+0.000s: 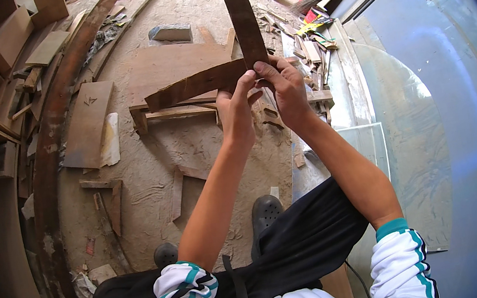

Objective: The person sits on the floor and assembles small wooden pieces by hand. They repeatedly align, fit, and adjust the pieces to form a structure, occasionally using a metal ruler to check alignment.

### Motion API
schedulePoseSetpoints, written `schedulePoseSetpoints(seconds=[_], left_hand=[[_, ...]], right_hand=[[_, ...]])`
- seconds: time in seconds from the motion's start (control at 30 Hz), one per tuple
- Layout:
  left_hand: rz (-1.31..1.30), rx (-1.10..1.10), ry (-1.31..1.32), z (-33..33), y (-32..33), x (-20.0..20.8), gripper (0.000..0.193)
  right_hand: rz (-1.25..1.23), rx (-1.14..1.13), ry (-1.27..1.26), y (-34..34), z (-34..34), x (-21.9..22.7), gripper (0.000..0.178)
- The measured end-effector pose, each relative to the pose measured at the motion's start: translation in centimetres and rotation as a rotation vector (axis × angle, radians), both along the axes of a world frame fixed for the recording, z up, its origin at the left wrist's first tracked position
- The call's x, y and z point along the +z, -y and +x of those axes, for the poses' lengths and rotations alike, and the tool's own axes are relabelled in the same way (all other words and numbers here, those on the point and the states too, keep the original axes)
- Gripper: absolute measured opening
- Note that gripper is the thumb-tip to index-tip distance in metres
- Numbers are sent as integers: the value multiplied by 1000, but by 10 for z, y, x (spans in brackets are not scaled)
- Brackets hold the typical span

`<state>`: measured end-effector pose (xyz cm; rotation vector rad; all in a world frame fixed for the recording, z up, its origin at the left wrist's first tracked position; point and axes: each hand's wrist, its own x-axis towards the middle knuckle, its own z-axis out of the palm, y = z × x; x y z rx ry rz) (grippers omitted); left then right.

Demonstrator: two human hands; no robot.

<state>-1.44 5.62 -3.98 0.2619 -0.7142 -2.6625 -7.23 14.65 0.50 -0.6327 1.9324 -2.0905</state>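
Left hand (236, 112): you pinch the side strip (196, 86) by its end | Right hand (288, 90): you pinch the far strip (241, 17) by its near end | Place: both brown strips are up over the dusty floor (181, 1), ends meeting like a corner | Why: pinching there probably stops the corner slipping; can't tell if they're joined

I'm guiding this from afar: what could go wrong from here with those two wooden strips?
The left hand and right hand hold the sideways strip and upper strip only near their meeting ends, so the angle between them might slip. The upper strip runs past the picture's top edge; its unseen end could knock something. Loose wood pieces lie near the shoes, a possible trip hazard.
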Motion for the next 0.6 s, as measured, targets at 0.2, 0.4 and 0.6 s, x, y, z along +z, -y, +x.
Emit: schedulePoseSetpoints(seconds=[0.2,0.4,0.6], left_hand=[[-34,190,56,0,1,-11,37],[-48,343,236,7,8,-20,38],[63,383,302,17,43,-33,34]], right_hand=[[-57,81,118,14,11,-5,32],[147,162,242,23,3,-14,35],[462,339,245,47,-17,-12,55]])
